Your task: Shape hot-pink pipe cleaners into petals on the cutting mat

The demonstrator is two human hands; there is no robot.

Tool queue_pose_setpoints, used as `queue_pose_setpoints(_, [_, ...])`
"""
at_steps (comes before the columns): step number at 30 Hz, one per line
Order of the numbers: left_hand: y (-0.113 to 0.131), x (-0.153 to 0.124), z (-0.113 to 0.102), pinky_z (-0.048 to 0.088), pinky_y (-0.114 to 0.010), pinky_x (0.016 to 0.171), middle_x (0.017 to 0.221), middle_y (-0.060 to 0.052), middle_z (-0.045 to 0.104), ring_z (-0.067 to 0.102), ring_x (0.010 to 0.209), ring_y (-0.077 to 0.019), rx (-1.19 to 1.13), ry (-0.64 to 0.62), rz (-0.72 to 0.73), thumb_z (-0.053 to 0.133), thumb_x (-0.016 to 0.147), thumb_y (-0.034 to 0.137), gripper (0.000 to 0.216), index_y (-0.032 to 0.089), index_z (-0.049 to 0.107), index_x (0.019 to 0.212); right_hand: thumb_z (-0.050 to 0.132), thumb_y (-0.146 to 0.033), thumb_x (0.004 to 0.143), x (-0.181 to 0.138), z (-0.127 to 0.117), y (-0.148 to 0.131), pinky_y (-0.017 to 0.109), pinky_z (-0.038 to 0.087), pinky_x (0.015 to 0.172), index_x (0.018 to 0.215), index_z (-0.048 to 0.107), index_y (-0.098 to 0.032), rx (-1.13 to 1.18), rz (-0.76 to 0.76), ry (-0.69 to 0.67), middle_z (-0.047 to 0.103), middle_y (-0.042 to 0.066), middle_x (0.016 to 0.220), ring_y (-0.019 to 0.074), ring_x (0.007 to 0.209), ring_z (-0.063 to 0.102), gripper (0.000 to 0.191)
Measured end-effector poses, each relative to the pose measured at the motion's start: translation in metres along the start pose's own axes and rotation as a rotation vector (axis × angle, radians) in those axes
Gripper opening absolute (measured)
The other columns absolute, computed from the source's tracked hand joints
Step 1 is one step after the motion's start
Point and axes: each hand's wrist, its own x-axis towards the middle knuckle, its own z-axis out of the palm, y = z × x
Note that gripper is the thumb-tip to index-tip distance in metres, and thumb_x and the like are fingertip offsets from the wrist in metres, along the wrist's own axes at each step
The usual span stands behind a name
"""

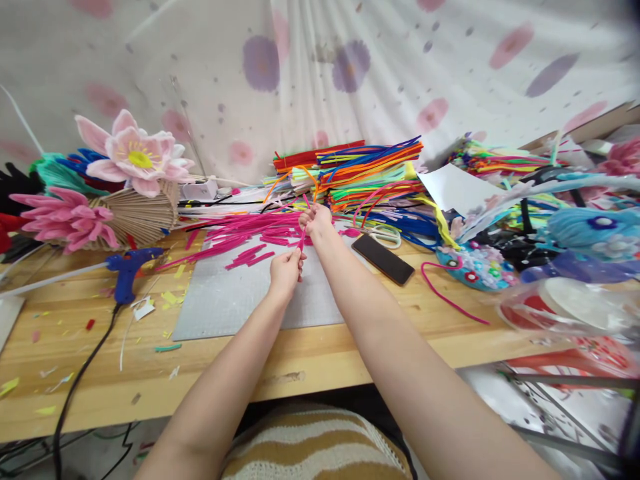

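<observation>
My left hand (285,270) is closed in a pinch on the lower end of a pink pipe cleaner (301,240) above the grey cutting mat (225,300). My right hand (315,220) is closed on the upper end of the same pipe cleaner, farther from me. Just beyond both hands lies a heap of cut pink pipe cleaner pieces (250,230). Both forearms reach out over the wooden table (310,360).
A blue glue gun (127,267) with its black cord lies left of the mat. A black phone (383,259) and scissors (385,235) lie to the right. Stacks of coloured pipe cleaners (370,170) sit behind. Pink crafted flowers (135,155) stand at left, yarn and clutter at right.
</observation>
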Motion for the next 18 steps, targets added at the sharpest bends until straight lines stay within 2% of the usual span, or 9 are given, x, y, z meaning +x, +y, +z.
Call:
queue_pose_setpoints(4, [-0.002,-0.005,-0.008,0.03,-0.016,0.033,0.045,0.007,0.039,0.034,0.034,-0.0032,-0.026,-0.033,-0.042,0.056,0.074,0.028,0.02,0.012,0.055,0.063,0.032,-0.02,0.082,0.004,-0.003,-0.001,0.017,0.011,0.03,0.055,0.013,-0.019,0.01,0.008,-0.049,0.01,-0.008,0.036,0.0063,0.033,0.01,0.033])
queue_pose_setpoints(7, [-0.004,-0.009,-0.022,0.037,-0.017,0.037,0.047,0.006,0.042,0.04,0.036,-0.004,-0.053,-0.118,-0.077,0.058,0.074,0.029,0.018,0.011,0.059,0.07,0.031,-0.02,0.084,0.004,0.0,-0.006,0.017,0.011,0.031,0.056,0.012,-0.019,0.023,-0.004,-0.12,0.01,-0.008,0.037,0.0061,0.033,0.01,0.034])
queue_pose_setpoints(9, [-0.004,-0.01,-0.034,0.043,-0.02,0.043,0.053,0.002,0.052,0.051,0.043,-0.0076,-0.024,-0.223,-0.126,0.061,0.073,0.031,0.021,0.011,0.061,0.078,0.031,-0.022,0.086,0.0,0.004,-0.011,0.017,0.011,0.03,0.056,0.011,-0.019,0.016,-0.011,-0.172,0.01,-0.008,0.037,0.0061,0.033,0.009,0.036])
queue_pose_setpoints(11, [-0.001,-0.008,-0.046,0.049,-0.025,0.051,0.07,-0.007,0.064,0.062,0.06,-0.015,0.045,-0.32,-0.201,0.063,0.072,0.036,0.027,0.011,0.061,0.083,0.032,-0.023,0.087,-0.007,0.01,-0.016,0.017,0.01,0.03,0.055,0.01,-0.019,-0.009,-0.007,-0.23,0.01,-0.008,0.036,0.0061,0.032,0.009,0.038])
queue_pose_setpoints(12, [0.002,-0.005,-0.051,0.05,-0.027,0.054,0.08,-0.01,0.067,0.064,0.067,-0.0173,0.066,-0.316,-0.2,0.063,0.072,0.04,0.031,0.012,0.061,0.084,0.032,-0.024,0.087,-0.011,0.013,-0.017,0.017,0.01,0.03,0.055,0.01,-0.019,-0.026,-0.002,-0.263,0.01,-0.008,0.036,0.006,0.032,0.009,0.039])
queue_pose_setpoints(14, [0.011,0.001,-0.055,0.051,-0.028,0.059,0.09,-0.013,0.067,0.065,0.073,-0.0182,0.075,-0.212,-0.167,0.06,0.073,0.046,0.037,0.013,0.06,0.09,0.032,-0.025,0.088,-0.019,0.018,-0.017,0.017,0.009,0.03,0.055,0.009,-0.019,-0.068,0.009,-0.323,0.01,-0.008,0.036,0.006,0.032,0.008,0.041])
queue_pose_setpoints(16, [0.02,0.008,-0.051,0.05,-0.027,0.063,0.092,-0.013,0.068,0.065,0.075,-0.017,0.048,-0.161,-0.105,0.055,0.075,0.052,0.044,0.013,0.061,0.092,0.033,-0.025,0.088,-0.027,0.021,-0.014,0.017,0.009,0.03,0.054,0.009,-0.019,-0.11,0.017,-0.36,0.01,-0.008,0.036,0.0059,0.032,0.008,0.042])
queue_pose_setpoints(18, [0.027,0.013,-0.041,0.05,-0.027,0.065,0.087,-0.012,0.068,0.065,0.073,-0.0168,0.028,-0.182,-0.06,0.056,0.073,0.053,0.044,0.012,0.063,0.089,0.033,-0.026,0.088,-0.032,0.022,-0.009,0.017,0.009,0.03,0.053,0.009,-0.019,-0.146,0.015,-0.37,0.011,-0.008,0.036,0.0057,0.032,0.009,0.043])
